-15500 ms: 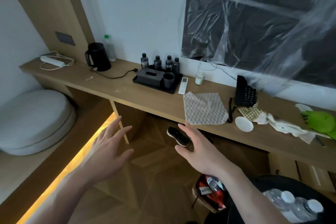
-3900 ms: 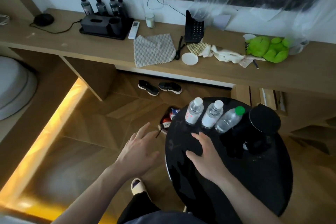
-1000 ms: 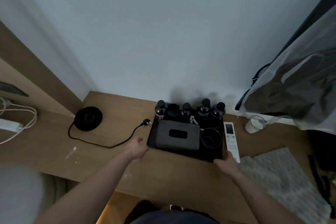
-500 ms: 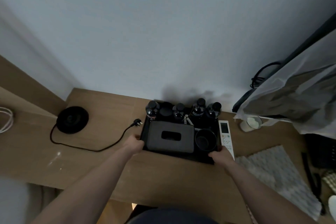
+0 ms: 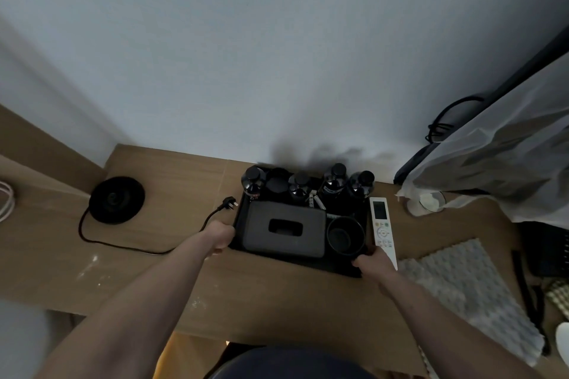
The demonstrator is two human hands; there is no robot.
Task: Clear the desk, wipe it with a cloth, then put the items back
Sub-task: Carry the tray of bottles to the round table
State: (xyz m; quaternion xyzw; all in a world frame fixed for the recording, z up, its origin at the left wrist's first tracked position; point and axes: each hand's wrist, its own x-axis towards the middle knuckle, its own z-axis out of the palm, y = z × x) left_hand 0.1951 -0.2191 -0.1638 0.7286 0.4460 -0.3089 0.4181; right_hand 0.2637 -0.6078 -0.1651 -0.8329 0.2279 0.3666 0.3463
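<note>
A black tray [image 5: 311, 264] sits on the wooden desk [image 5: 261, 298] against the white wall. It carries a dark tissue box [image 5: 284, 232], a black cup [image 5: 345, 235] and several dark bottles [image 5: 334, 181] along its back. My left hand [image 5: 220, 237] grips the tray's left edge. My right hand [image 5: 372, 261] grips its front right corner. A grey waffle-textured cloth [image 5: 468, 292] lies flat on the desk to the right.
A white remote [image 5: 381, 223] lies right beside the tray. A black kettle base [image 5: 117, 199] with its cord and plug [image 5: 228, 204] sits left. A glass [image 5: 429, 201], plastic sheeting [image 5: 508, 157] and dark items at the right edge are near.
Both hands have closed on the tray's sides. Compared with a second ago they have moved from just short of the tray onto its edges; the tray looks unmoved.
</note>
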